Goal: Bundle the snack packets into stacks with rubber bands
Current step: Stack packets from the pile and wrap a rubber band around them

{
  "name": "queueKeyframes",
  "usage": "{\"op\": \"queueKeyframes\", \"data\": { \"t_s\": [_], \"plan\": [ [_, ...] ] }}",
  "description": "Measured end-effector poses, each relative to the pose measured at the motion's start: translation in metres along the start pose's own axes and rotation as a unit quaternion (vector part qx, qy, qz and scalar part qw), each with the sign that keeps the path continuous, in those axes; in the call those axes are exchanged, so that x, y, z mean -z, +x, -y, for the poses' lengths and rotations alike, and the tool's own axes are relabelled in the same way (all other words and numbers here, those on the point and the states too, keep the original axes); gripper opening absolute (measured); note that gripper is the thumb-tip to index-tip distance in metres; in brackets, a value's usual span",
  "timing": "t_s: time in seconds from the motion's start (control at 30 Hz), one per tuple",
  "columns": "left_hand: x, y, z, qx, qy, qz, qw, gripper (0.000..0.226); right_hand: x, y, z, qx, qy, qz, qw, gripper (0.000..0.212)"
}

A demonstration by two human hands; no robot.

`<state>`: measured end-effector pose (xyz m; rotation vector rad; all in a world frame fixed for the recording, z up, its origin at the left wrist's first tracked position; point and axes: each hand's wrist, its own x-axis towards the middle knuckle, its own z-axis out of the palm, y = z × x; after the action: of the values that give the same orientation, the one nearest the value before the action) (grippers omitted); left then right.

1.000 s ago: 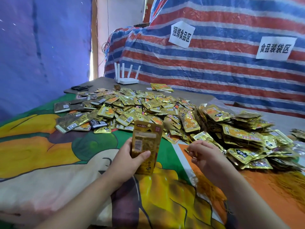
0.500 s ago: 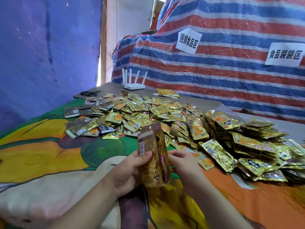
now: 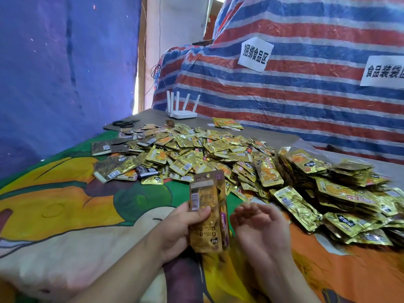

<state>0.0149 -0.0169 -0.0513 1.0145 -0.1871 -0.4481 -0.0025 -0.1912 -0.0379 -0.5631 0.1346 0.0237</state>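
We see the left hand (image 3: 175,232) holding a stack of packets (image 3: 207,215) upright, grip pinched on it with thumb across the front, just above the cartoon-print cloth (image 3: 65,215) on the surface. Right hand (image 3: 260,224) sits just beside the stack, grip spread, fingers loosely apart and blurred, possibly not touching it. Loose gold packets (image 3: 196,154) pile behind; taller heaps (image 3: 338,189) lie right. White router (image 3: 182,110) at back.

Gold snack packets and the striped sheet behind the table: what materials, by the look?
Gold snack packets: probably metallised plastic film, glossy; bright glints and crinkled faces. Red-white-blue striped sheet: likely woven plastic tarpaulin, semi-matte; fine weave texture and stiff creases.
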Motion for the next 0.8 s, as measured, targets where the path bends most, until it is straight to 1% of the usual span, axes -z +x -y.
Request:
{"op": "queueKeyframes", "data": {
  "t_s": [0.03,0.07,0.13,0.2,0.23,0.27,0.33,0.37,0.43,0.47,0.5,0.53,0.57,0.6,0.63,0.7,0.73,0.77,0.8],
  "plan": [
    [-0.001,-0.001,0.001,0.004,0.008,0.009,1.0,0.043,-0.002,-0.005,0.006,-0.014,0.06,0.02,0.998,0.019],
    [-0.001,-0.001,0.001,0.004,0.01,0.014,1.0,0.041,-0.004,-0.009,0.011,-0.031,0.085,0.039,0.995,0.019],
    [0.002,0.0,0.0,0.002,0.002,0.019,1.0,0.037,-0.003,-0.018,0.015,-0.087,0.087,0.078,0.989,0.014],
    [0.005,-0.001,0.0,0.001,-0.005,0.029,1.0,0.041,0.004,-0.026,0.014,-0.153,0.054,0.107,0.981,0.047],
    [0.007,-0.001,0.0,0.003,-0.003,0.038,0.999,0.043,0.008,-0.028,0.014,-0.171,0.049,0.112,0.978,0.061],
    [0.007,-0.001,0.001,0.005,0.003,0.049,0.999,0.044,0.011,-0.03,0.014,-0.179,0.053,0.117,0.975,0.071],
    [0.004,-0.001,0.004,0.009,0.01,0.072,0.997,0.043,0.012,-0.028,0.016,-0.161,0.056,0.112,0.979,0.078],
    [0.003,-0.001,0.006,0.008,0.013,0.077,0.997,0.042,0.009,-0.024,0.019,-0.141,0.036,0.097,0.984,0.076],
    [-0.001,-0.002,0.006,-0.002,0.043,0.058,0.997,0.043,-0.001,-0.017,0.031,-0.065,-0.075,0.059,0.993,0.054],
    [-0.002,-0.002,0.007,-0.014,0.087,0.039,0.995,0.044,-0.008,-0.014,0.04,-0.017,-0.158,0.047,0.986,0.045],
    [-0.002,-0.001,0.008,-0.029,0.152,0.016,0.988,0.044,-0.015,-0.012,0.049,0.026,-0.249,0.044,0.967,0.038],
    [-0.003,-0.002,0.01,-0.046,0.222,-0.008,0.974,0.041,-0.023,-0.01,0.058,0.062,-0.345,0.052,0.935,0.034],
    [-0.005,-0.001,0.01,-0.064,0.28,-0.027,0.957,0.038,-0.034,-0.008,0.067,0.093,-0.449,0.064,0.887,0.031],
    [-0.007,-0.002,0.01,-0.082,0.32,-0.036,0.943,0.036,-0.046,-0.007,0.076,0.12,-0.558,0.076,0.818,0.031],
    [-0.011,-0.001,0.008,-0.1,0.347,-0.036,0.932,0.034,-0.06,-0.005,0.083,0.146,-0.663,0.087,0.729,0.033],
    [-0.018,0.001,0.006,-0.133,0.384,-0.018,0.914,0.035,-0.092,-0.001,0.093,0.175,-0.825,0.135,0.52,0.042],
    [-0.021,0.003,0.006,-0.142,0.403,-0.012,0.904,0.035,-0.107,0.001,0.094,0.162,-0.878,0.175,0.415,0.048],
    [-0.024,0.005,0.006,-0.145,0.426,-0.01,0.893,0.036,-0.119,0.003,0.091,0.129,-0.916,0.211,0.317,0.053],
    [-0.025,0.007,0.005,-0.148,0.445,-0.008,0.883,0.036,-0.128,0.005,0.085,0.09,-0.939,0.238,0.231,0.055]
  ]
}}
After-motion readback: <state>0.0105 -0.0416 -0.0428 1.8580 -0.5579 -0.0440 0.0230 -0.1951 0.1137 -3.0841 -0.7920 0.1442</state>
